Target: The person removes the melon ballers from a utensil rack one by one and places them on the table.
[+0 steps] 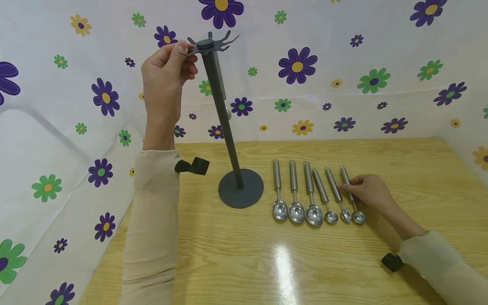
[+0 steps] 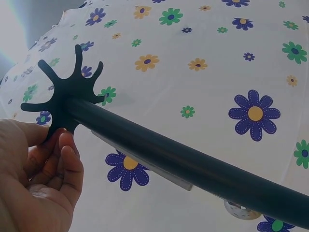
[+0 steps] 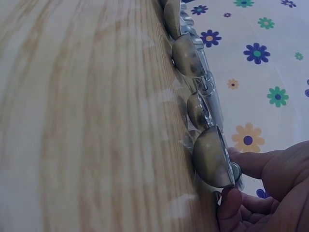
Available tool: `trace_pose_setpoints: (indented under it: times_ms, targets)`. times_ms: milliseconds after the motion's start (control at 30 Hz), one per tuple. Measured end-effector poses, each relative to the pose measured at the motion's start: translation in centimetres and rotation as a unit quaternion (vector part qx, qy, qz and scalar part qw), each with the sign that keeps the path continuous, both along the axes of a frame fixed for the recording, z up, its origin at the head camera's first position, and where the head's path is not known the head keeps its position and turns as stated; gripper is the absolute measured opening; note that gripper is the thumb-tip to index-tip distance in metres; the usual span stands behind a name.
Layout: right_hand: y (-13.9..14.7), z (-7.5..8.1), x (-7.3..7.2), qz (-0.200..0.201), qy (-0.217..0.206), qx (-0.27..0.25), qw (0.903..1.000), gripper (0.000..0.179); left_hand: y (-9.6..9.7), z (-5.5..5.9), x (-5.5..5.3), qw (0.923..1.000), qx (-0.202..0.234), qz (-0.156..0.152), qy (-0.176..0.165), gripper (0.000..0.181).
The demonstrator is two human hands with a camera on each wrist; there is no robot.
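Note:
My left hand (image 1: 165, 74) pinches one prong of the hooked top (image 1: 206, 44) of a dark metal stand (image 1: 225, 123). In the left wrist view, thumb and fingers meet on the lowest prong of the flower-shaped hook plate (image 2: 65, 94). Behind the pole hangs a utensil with a silver handle (image 2: 159, 169), mostly hidden. My right hand (image 1: 370, 190) holds the handle of the rightmost small metal scoop (image 1: 359, 217), which lies on the table. Up close, the round bowl (image 3: 212, 159) of that scoop sits beside the thumb and fingers.
Left of the right hand lie several more metal scoops in a row, from a narrow scoop (image 1: 345, 216) to larger ones (image 1: 280, 210). The round stand base (image 1: 241, 199) rests on the wooden table (image 1: 228, 258). A flowered cloth (image 1: 259, 46) hangs behind.

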State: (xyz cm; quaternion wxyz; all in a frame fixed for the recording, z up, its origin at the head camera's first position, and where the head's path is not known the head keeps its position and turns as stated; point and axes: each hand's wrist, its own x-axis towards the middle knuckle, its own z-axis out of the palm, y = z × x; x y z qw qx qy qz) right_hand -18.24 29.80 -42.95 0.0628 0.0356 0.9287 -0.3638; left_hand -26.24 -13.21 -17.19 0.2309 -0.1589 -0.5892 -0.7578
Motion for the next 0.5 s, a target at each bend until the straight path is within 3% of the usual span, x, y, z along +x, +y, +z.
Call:
trace_pose_setpoints:
  times_ms: [500]
  targets:
    - [-0.13,0.17,0.15,0.002,0.017,0.011,0.9998,0.061,-0.08,-0.19,0.12,0.9998,-0.008,-0.003,0.016,0.016]
